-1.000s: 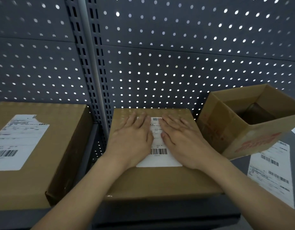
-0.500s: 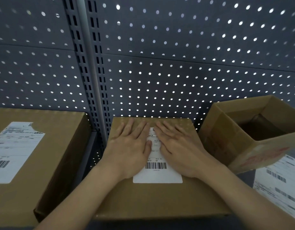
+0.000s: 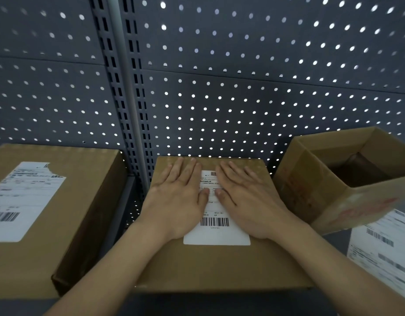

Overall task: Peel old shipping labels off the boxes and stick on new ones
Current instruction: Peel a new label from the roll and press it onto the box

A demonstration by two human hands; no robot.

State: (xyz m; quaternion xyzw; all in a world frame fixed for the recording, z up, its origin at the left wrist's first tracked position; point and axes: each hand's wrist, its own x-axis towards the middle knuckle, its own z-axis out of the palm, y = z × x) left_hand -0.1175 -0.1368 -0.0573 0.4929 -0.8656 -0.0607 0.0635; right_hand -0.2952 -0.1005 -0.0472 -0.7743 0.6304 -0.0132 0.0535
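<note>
Grips spread flat, left hand (image 3: 178, 201) and right hand (image 3: 249, 201) press the thin, likely limp label (image 3: 216, 236) (best lifted by a corner) onto the box (image 3: 219, 265).

We log a dark grey perforated back panel (image 3: 254, 99), light showing through its holes. A slotted upright (image 3: 126, 87) splits it left of centre.

The left hand (image 3: 178, 201) and right hand (image 3: 249, 201) cover both sides of the middle label (image 3: 216, 233), and its small print is unreadable. The left box (image 3: 67, 224) and the blurred left label (image 3: 21, 201) run off the frame. The open box (image 3: 347, 201) hides part of a blurred sheet (image 3: 384, 247), which is cut by the right edge.
</note>
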